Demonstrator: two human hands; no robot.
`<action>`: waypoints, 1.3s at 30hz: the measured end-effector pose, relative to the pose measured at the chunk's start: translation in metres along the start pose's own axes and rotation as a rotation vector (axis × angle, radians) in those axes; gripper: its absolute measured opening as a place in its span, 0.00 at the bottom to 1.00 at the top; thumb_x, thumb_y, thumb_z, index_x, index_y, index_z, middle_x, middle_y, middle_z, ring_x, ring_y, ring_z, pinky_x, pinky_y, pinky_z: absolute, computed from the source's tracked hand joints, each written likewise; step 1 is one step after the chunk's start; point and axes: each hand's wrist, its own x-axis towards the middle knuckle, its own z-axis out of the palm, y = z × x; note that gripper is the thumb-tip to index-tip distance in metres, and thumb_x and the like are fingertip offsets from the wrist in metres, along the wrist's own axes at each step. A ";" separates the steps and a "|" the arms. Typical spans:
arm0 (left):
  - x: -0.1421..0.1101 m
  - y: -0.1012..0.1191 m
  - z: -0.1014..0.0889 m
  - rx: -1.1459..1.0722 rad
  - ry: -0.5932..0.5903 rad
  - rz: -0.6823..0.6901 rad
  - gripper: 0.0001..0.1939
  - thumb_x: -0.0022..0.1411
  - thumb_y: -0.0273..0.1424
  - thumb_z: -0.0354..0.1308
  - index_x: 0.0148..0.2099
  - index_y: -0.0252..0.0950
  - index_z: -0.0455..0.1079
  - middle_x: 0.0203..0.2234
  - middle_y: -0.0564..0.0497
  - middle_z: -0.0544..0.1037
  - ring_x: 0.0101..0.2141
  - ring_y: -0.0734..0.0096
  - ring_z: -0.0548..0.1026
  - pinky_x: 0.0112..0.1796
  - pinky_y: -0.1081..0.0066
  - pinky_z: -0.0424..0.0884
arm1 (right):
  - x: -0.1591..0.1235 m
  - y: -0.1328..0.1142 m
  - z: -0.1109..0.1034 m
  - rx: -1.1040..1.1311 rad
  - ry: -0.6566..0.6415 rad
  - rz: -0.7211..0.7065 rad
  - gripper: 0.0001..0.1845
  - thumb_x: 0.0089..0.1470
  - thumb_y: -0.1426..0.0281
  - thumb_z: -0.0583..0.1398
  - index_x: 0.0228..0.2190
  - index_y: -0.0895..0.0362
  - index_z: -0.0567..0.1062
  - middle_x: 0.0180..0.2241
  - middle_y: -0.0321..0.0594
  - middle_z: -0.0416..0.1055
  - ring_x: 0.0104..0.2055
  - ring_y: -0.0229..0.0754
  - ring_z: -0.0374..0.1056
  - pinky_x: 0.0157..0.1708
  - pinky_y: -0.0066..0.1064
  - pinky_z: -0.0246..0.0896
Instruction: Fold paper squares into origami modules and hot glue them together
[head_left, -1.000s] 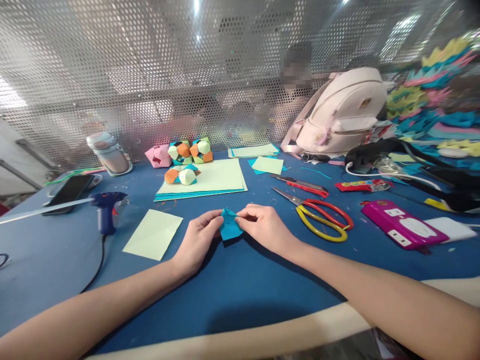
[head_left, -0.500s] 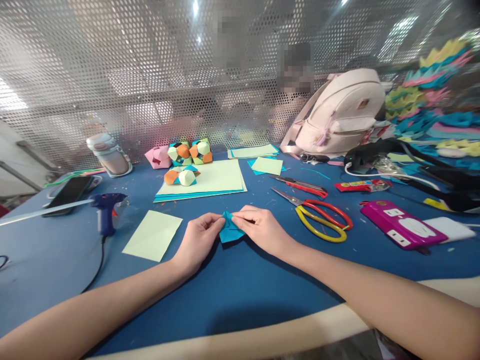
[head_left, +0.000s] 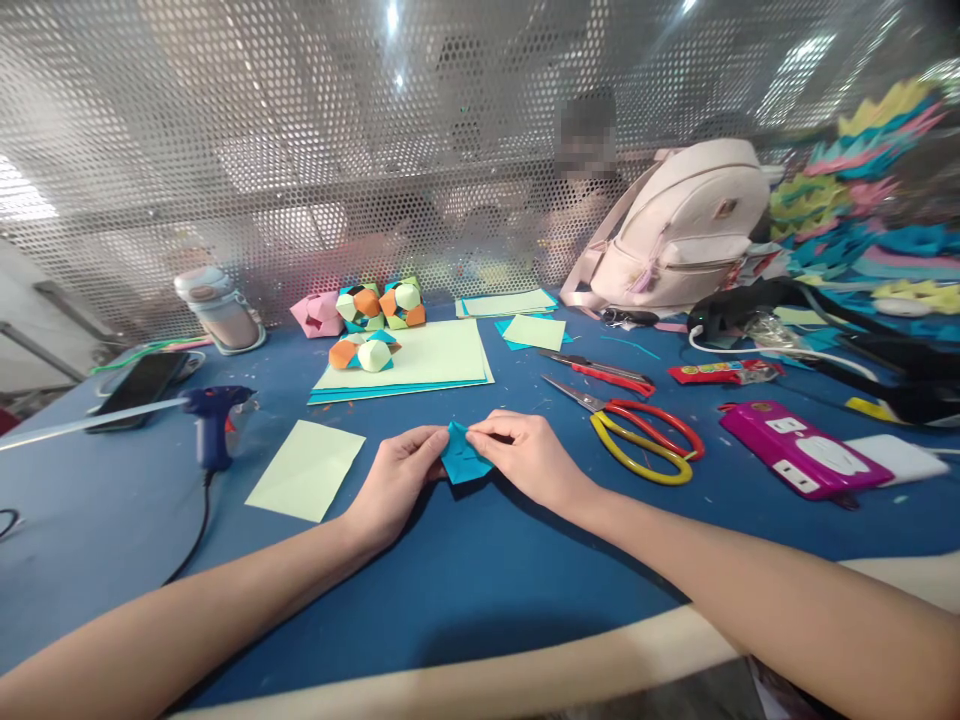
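Note:
A small folded piece of blue paper with creases is held just above the blue table, between my two hands. My left hand pinches its left edge between thumb and fingers. On the opposite side, my right hand grips the upper right edge with thumb and fingertips. The fingers behind the paper are partly hidden. To the left of my left hand lies a pale green paper square. Scissors with red and yellow handles lie to the right of my right hand.
Behind my hands, a folded-paper piece rests on stacked sheets, near paper balls. A glue gun and bottle stand left. A utility knife, purple case and backpack are right.
The blue paper has tilted slightly and its lower edge has shifted a little to the right. Both hands keep their pinch on it, with the fingers barely moved.

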 end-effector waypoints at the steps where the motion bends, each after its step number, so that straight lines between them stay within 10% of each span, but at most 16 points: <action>1: 0.000 0.000 0.000 0.000 0.001 -0.003 0.17 0.56 0.41 0.58 0.41 0.33 0.75 0.31 0.48 0.79 0.30 0.69 0.73 0.34 0.70 0.69 | 0.000 0.000 0.000 0.000 -0.006 0.001 0.09 0.52 0.73 0.58 0.28 0.59 0.80 0.24 0.38 0.71 0.27 0.36 0.66 0.28 0.26 0.60; 17: -0.002 0.005 0.000 0.341 0.139 0.078 0.14 0.56 0.40 0.58 0.30 0.34 0.75 0.20 0.55 0.70 0.23 0.77 0.63 0.26 0.76 0.61 | 0.000 0.001 0.002 0.026 -0.065 0.037 0.11 0.53 0.71 0.57 0.28 0.60 0.80 0.24 0.38 0.70 0.27 0.35 0.65 0.28 0.26 0.58; 39: 0.002 -0.001 -0.001 -0.093 0.067 -0.038 0.12 0.51 0.37 0.65 0.28 0.32 0.73 0.22 0.54 0.73 0.25 0.79 0.69 0.29 0.77 0.67 | 0.001 0.004 0.001 0.050 -0.081 0.061 0.10 0.53 0.69 0.58 0.29 0.60 0.80 0.26 0.38 0.72 0.29 0.36 0.67 0.30 0.26 0.60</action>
